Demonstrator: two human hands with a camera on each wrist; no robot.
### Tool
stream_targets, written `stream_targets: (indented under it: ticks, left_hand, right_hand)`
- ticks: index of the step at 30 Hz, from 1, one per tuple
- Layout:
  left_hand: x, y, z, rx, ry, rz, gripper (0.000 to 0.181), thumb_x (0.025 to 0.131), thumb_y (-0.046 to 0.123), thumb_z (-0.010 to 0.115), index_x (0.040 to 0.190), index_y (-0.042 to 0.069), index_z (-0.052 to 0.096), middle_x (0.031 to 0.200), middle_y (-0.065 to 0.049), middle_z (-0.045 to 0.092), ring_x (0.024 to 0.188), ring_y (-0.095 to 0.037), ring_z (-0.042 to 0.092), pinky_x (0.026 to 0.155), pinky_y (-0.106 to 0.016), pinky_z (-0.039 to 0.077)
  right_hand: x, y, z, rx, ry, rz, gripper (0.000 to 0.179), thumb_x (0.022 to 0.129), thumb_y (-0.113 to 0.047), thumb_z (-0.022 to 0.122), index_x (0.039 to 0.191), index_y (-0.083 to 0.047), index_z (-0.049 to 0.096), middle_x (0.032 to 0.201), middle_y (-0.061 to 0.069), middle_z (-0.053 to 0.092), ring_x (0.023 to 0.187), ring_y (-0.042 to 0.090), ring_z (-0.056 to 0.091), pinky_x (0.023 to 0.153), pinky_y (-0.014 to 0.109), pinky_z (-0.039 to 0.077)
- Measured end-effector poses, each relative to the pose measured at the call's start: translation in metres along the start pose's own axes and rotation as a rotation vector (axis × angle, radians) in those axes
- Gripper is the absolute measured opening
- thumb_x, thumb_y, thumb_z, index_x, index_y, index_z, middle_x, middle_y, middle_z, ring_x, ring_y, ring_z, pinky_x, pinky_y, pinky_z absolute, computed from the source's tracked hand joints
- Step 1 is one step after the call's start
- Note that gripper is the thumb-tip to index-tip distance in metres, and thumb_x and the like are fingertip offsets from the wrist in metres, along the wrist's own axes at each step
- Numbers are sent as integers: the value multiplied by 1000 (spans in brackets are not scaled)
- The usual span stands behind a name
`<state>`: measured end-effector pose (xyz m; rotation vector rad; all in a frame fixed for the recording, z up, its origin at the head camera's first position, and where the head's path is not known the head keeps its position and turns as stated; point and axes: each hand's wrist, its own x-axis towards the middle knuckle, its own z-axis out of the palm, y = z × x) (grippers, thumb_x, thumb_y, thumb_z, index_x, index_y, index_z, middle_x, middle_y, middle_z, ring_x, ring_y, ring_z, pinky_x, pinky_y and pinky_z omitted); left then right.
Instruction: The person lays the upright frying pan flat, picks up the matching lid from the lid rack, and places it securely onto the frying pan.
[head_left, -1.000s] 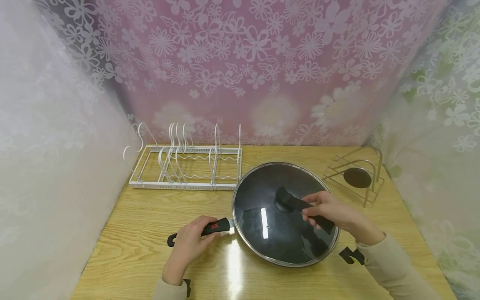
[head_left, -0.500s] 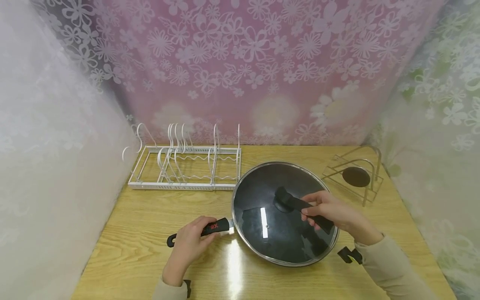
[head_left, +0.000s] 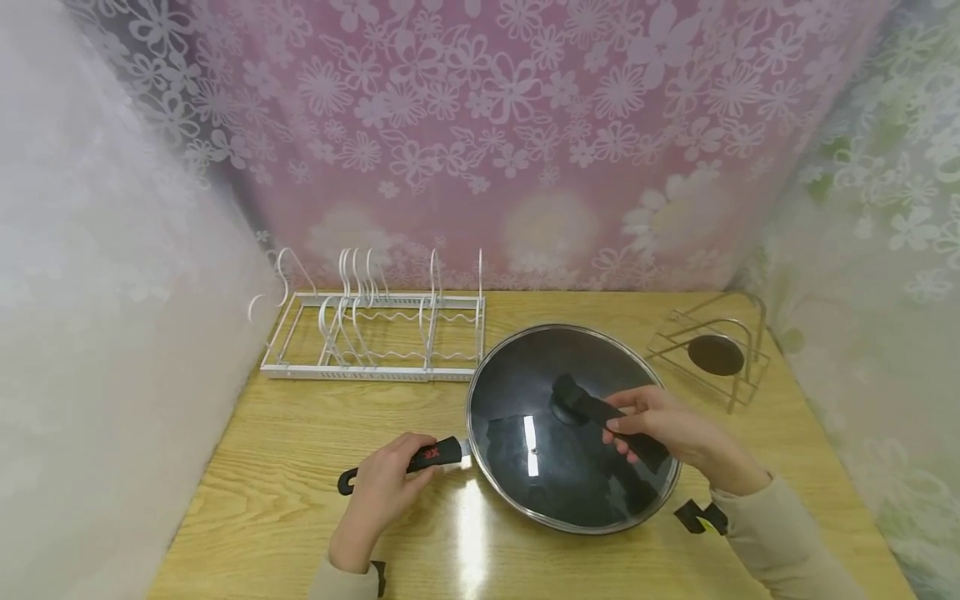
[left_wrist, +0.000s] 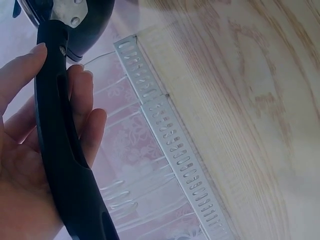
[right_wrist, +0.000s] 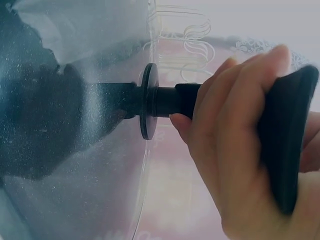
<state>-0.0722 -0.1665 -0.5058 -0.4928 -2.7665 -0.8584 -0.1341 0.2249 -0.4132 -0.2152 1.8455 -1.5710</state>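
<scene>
A wide black pan sits on the table under a round, steel-rimmed glass lid. My left hand grips the pan's long black handle; in the left wrist view the fingers and thumb wrap this handle from both sides. On the lid's far-right part, my right hand holds the slanting black lid handle. The right wrist view shows the fingers curled over that handle, close to its round base. The lid lies over the pan, and its reflections hide the pan's inside.
Behind and to the left stands a white wire rack with upright loops. At the back right is a gold-coloured wire stand with a dark oval disc. Patterned curtains border the wooden table.
</scene>
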Motion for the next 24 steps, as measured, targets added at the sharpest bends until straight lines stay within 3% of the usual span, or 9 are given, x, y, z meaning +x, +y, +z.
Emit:
stream_targets:
  ticks: [8, 14, 19, 22, 24]
  left_hand:
    - [-3, 0, -1, -8, 1, -2, 38, 75, 17, 88, 109, 15, 72, 102, 3, 71, 79, -14, 69, 62, -29, 53]
    - [-3, 0, -4, -2, -11, -7, 37, 76, 17, 87, 109, 14, 71, 102, 2, 71, 78, -14, 68, 61, -27, 52]
    - [2, 1, -11, 23, -61, 32, 31, 82, 22, 82, 110, 12, 71, 99, 1, 70, 74, -11, 64, 60, -25, 50]
    - [7, 5, -20, 46, -78, 70, 28, 86, 24, 78, 108, 9, 71, 96, -1, 70, 71, -12, 63, 60, -27, 50]
    - [11, 8, -28, 73, -73, 85, 28, 86, 25, 78, 108, 8, 71, 96, -2, 70, 70, -12, 62, 62, -29, 51]
  right_hand:
    - [0, 3, 0, 32, -39, -37, 68, 97, 1, 51, 142, 27, 7, 90, 16, 67, 65, 14, 62, 61, 30, 56]
    - [-2, -1, 1, -72, -14, -85, 62, 100, -4, 52, 142, 26, 18, 96, 26, 67, 72, 22, 66, 69, 38, 58]
    - [-14, -4, 4, -471, 202, -173, 44, 102, -20, 56, 135, 8, 51, 116, 19, 67, 99, 28, 67, 82, 39, 55]
    - [-25, -3, 3, -643, 391, -297, 34, 100, -18, 60, 128, 0, 61, 111, 11, 70, 95, 21, 69, 77, 33, 56]
    - [-31, -2, 1, -712, 514, -427, 30, 97, -11, 63, 125, 0, 63, 104, 9, 72, 89, 11, 69, 72, 25, 56]
